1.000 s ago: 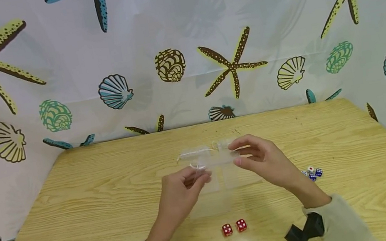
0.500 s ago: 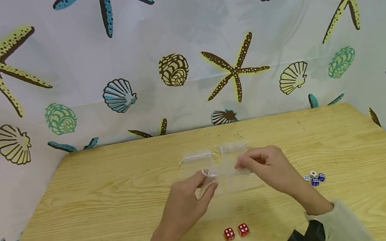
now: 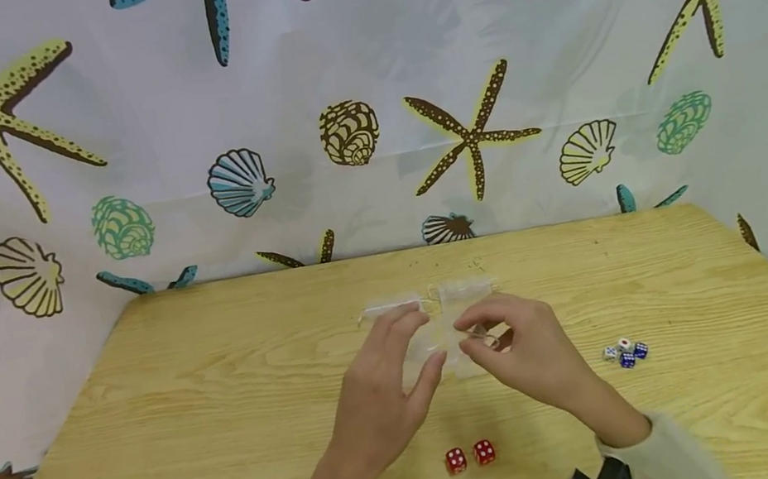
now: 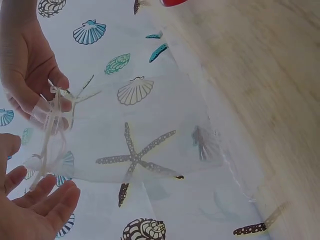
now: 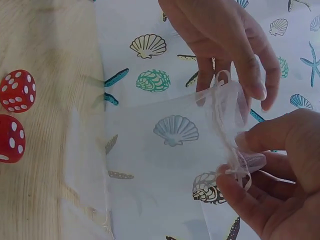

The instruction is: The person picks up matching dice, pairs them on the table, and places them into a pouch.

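Observation:
A sheer white drawstring pouch (image 5: 155,155) hangs between both hands, its gathered mouth and thin cord at the top. My right hand (image 3: 521,343) pinches the mouth and cord at one corner. My left hand (image 3: 384,382) is at the opposite side of the mouth, thumb and fingers apart; in the left wrist view its fingers (image 4: 60,200) are spread and hold nothing visible. Two red dice, a left one (image 3: 455,460) and a right one (image 3: 484,451), lie on the table in front of the hands.
Two more sheer pouches, one on the left (image 3: 390,305) and one on the right (image 3: 466,291), lie flat behind the hands. Several small blue and white dice (image 3: 626,352) are clustered to the right on the wooden table (image 3: 191,404). A shell-patterned cloth (image 3: 281,63) surrounds the table.
The left fingers have come off the pouch mouth and spread apart, and that hand has risen slightly. My right hand has shifted a little left, now pinching the cord end.

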`<state>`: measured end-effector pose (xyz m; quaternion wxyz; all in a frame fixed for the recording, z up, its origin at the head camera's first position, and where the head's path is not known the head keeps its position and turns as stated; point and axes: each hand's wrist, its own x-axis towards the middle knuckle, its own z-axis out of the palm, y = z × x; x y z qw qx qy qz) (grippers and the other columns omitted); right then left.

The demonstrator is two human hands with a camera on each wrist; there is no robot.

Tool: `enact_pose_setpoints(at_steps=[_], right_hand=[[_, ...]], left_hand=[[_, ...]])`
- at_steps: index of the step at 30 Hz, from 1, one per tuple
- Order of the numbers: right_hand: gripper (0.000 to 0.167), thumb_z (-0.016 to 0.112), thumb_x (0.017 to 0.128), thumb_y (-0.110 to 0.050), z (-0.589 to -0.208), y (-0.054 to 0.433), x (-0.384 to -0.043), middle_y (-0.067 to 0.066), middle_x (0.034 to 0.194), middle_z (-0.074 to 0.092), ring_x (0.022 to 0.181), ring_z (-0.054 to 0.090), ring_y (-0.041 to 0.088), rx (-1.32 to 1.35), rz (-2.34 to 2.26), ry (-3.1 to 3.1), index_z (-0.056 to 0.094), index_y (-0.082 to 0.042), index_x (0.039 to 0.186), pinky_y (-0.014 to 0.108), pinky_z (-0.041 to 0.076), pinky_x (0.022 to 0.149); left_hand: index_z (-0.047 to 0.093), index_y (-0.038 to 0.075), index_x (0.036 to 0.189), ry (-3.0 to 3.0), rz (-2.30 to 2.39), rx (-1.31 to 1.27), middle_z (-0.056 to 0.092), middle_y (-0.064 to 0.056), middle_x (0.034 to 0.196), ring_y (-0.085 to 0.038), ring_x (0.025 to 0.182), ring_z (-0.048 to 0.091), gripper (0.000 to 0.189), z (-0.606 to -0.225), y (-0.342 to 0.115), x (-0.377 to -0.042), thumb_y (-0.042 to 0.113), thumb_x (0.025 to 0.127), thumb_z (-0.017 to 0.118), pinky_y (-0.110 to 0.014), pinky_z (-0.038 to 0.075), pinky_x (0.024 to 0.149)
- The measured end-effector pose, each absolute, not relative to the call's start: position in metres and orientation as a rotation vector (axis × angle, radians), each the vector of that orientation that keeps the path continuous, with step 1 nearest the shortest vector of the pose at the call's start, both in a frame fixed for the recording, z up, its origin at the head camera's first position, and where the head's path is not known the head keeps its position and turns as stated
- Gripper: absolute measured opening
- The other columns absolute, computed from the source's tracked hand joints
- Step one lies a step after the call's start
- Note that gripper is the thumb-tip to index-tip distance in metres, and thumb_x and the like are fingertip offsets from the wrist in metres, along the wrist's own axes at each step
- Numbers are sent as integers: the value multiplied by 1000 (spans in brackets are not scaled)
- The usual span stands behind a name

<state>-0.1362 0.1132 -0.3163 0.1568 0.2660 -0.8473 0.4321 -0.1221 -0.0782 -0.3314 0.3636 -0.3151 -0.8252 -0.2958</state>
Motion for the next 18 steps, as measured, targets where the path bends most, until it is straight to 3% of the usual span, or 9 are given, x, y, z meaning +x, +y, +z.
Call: enact_pose_setpoints(at_steps=[3,5,9,13,18], right_hand=[[19,66,82,5,-320,110,-134,7,93,69,78,65,16,782,1230,-2399,71,-6,96,18,54,59],[23,63,81,8,-324,108,-134,8,94,68,80,64,16,782,1226,-2399,70,-5,98,17,54,60],[27,61,78,12,-329,105,-135,9,97,67,82,63,14,775,1190,-2399,69,-3,100,16,54,60],[29,59,78,13,-330,102,-135,10,101,66,83,64,17,773,1152,-2400,68,-1,102,14,53,61],[28,60,78,12,-330,100,-134,13,103,64,84,65,21,769,1151,-2417,67,1,104,13,52,62]], left_hand=[[56,2,118,-2181,-745,-770,64,-12,114,-24,98,66,35,-335,-76,-121,14,88,68,-33,56,71],[57,2,115,-2230,-743,-740,66,-12,111,-21,80,67,34,-337,-75,-119,8,84,70,-28,55,61],[61,4,98,-2268,-689,-703,69,-9,98,-13,56,58,18,-338,-74,-118,1,83,69,-21,46,47],[67,7,91,-2286,-632,-703,71,-7,91,-13,59,62,13,-338,-74,-119,2,80,71,-23,48,48],[72,7,98,-2336,-527,-712,72,-8,95,-13,58,64,18,-339,-75,-119,8,80,73,-22,48,47]])
